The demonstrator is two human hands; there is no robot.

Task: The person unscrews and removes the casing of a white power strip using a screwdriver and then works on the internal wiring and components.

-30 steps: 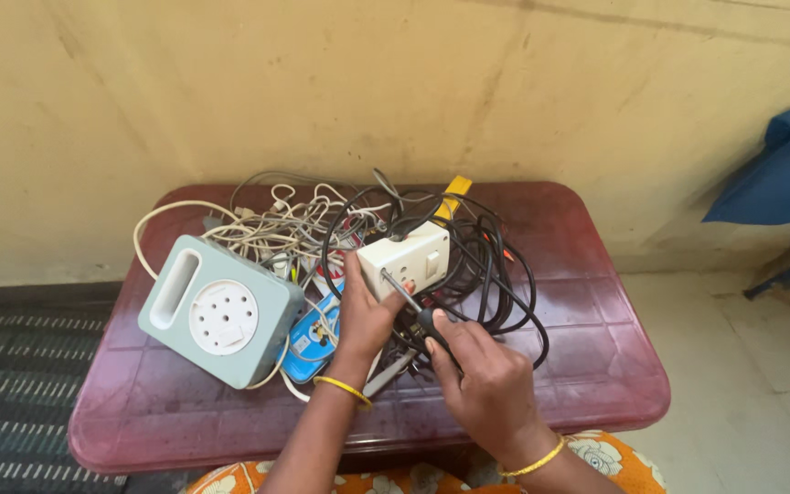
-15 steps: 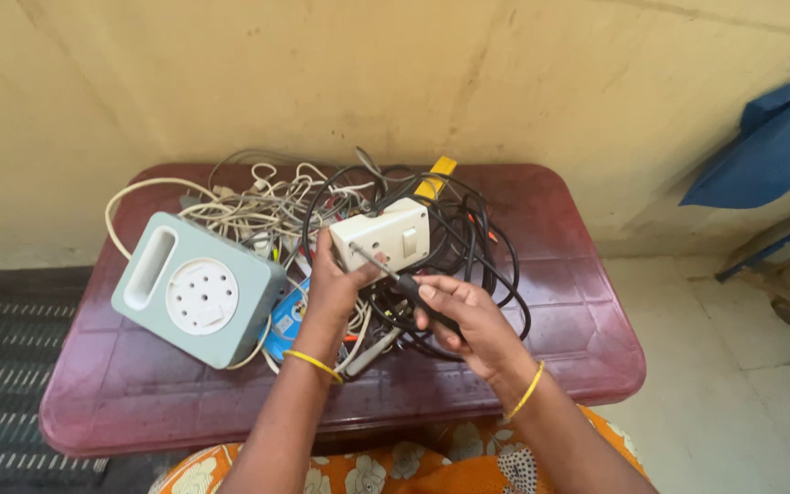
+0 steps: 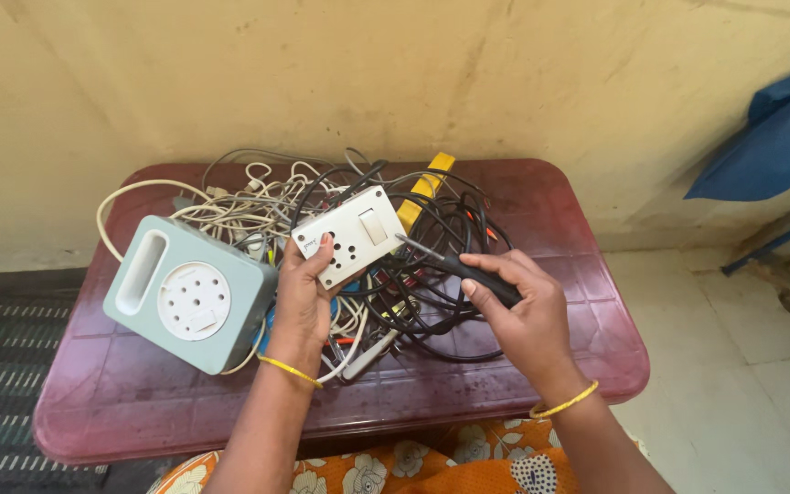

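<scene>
My left hand (image 3: 304,302) holds a white switch-and-socket plate (image 3: 351,235) up off the table, tilted, thumb on its face. My right hand (image 3: 523,316) grips a black-handled screwdriver (image 3: 464,265); its metal tip touches the plate's right edge. Both wrists wear thin yellow bangles. Under the hands lies a tangle of black cables (image 3: 441,293) and white cables (image 3: 249,206).
A pale green extension box with a round socket face (image 3: 189,293) sits at the left of the maroon plastic table (image 3: 550,210). A yellow tool (image 3: 422,192) lies among the cables. A beige wall stands behind; a blue object (image 3: 770,137) leans at right. Tiled floor at right.
The white plate has been lifted and tilted more toward me in my left hand. My right hand has brought the screwdriver tip against the plate's edge.
</scene>
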